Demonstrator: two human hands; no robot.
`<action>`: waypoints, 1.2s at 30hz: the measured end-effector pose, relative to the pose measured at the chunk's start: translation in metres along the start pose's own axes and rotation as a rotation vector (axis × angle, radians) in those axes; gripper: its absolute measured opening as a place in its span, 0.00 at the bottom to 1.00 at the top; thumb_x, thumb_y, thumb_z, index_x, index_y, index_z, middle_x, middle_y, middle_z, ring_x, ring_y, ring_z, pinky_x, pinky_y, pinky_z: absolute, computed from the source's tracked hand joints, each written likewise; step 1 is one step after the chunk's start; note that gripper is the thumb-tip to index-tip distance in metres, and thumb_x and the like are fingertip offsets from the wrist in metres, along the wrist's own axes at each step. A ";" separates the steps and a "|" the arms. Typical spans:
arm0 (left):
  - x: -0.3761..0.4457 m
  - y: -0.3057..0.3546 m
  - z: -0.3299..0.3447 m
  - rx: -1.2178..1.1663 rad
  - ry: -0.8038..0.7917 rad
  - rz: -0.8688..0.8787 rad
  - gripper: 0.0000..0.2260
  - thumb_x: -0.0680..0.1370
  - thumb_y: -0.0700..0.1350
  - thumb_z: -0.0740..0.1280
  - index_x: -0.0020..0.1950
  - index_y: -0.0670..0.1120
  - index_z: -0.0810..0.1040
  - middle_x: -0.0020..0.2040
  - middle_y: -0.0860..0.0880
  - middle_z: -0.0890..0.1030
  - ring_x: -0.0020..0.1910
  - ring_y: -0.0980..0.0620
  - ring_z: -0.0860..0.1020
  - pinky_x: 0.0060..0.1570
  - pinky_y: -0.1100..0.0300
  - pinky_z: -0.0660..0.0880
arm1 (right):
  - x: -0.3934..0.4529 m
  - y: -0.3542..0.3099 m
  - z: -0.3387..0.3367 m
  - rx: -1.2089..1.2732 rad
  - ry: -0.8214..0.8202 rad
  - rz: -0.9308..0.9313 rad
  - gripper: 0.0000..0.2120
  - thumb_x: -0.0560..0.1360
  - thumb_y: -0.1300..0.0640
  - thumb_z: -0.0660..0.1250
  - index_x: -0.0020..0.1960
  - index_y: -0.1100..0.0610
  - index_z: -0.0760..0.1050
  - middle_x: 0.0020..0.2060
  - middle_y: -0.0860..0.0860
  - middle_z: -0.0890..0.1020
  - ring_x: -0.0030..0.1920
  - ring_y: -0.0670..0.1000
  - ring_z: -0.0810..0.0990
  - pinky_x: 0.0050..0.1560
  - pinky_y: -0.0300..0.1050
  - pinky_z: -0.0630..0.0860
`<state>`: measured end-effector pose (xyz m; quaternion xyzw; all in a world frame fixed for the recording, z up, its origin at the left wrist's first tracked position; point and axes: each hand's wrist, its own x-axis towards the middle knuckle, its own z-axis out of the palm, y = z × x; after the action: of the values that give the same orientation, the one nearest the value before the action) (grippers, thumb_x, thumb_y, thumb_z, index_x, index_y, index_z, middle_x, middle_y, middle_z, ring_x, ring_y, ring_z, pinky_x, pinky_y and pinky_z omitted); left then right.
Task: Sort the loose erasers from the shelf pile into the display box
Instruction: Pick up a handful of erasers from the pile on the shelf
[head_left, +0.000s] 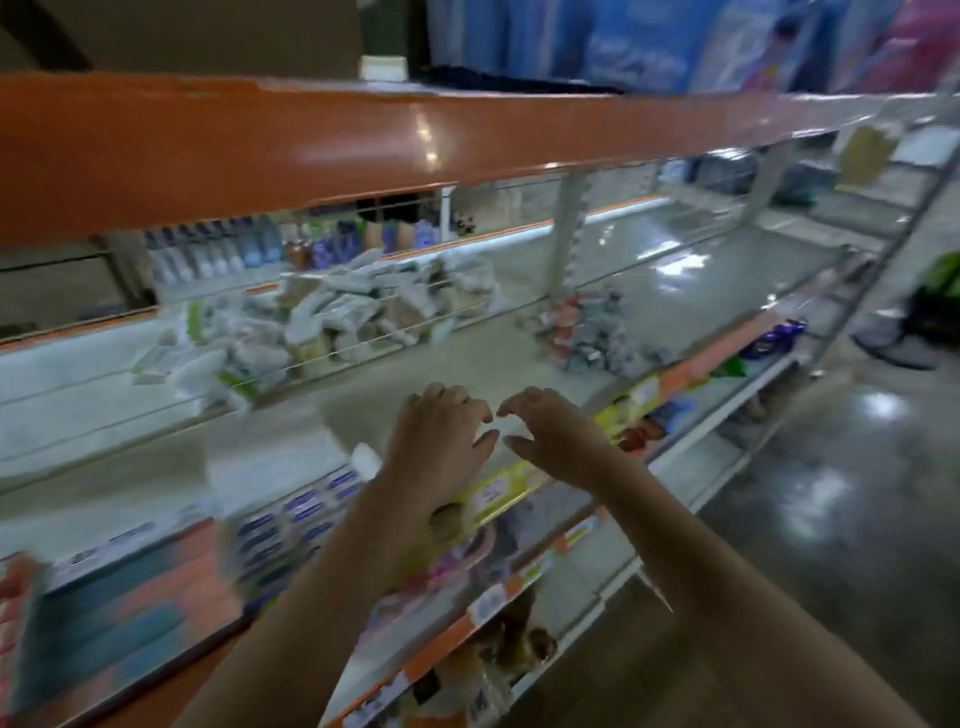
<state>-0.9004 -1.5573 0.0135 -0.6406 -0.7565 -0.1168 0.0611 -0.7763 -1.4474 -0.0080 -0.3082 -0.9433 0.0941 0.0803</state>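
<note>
The display box (291, 525) sits at the front edge of the pale shelf (291, 431), just left of the left forearm; it is heavily blurred, but shows white erasers with dark blue labels packed in roughly three rows, the exact count unreadable, and one loose white eraser (365, 460) lies just beside the left wrist. Two hands are in view above the shelf, the left hand (441, 436) and right hand (550, 436) nearly fingertip to fingertip, fingers loosely curled and grasping nothing. Two blurred piles of wrapped goods lie further back: a pale pile (332, 317) behind a wire rail and a red-and-grey pile (592, 332) to its right.
</note>
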 end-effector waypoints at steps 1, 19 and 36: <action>0.016 0.016 0.007 -0.004 -0.007 0.000 0.15 0.79 0.56 0.58 0.62 0.53 0.74 0.59 0.52 0.76 0.61 0.50 0.69 0.58 0.55 0.65 | -0.002 0.023 -0.005 -0.008 -0.001 0.028 0.18 0.77 0.53 0.63 0.66 0.55 0.69 0.63 0.55 0.72 0.64 0.55 0.68 0.63 0.47 0.64; 0.228 0.111 0.123 -0.035 -0.122 -0.037 0.15 0.79 0.49 0.60 0.66 0.52 0.70 0.64 0.49 0.72 0.63 0.48 0.70 0.58 0.54 0.69 | 0.034 0.295 -0.024 0.057 0.129 0.409 0.17 0.78 0.52 0.61 0.65 0.54 0.71 0.60 0.55 0.74 0.61 0.57 0.73 0.55 0.47 0.70; 0.296 0.084 0.161 -0.120 -0.135 -0.080 0.10 0.75 0.50 0.68 0.56 0.56 0.77 0.57 0.54 0.76 0.56 0.52 0.72 0.50 0.60 0.69 | 0.099 0.373 -0.018 0.124 0.031 0.402 0.13 0.74 0.56 0.63 0.57 0.59 0.76 0.50 0.54 0.80 0.50 0.52 0.78 0.49 0.44 0.74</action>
<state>-0.8592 -1.2208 -0.0624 -0.6187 -0.7756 -0.1205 -0.0333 -0.6400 -1.0908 -0.0659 -0.4862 -0.8538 0.1611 0.0933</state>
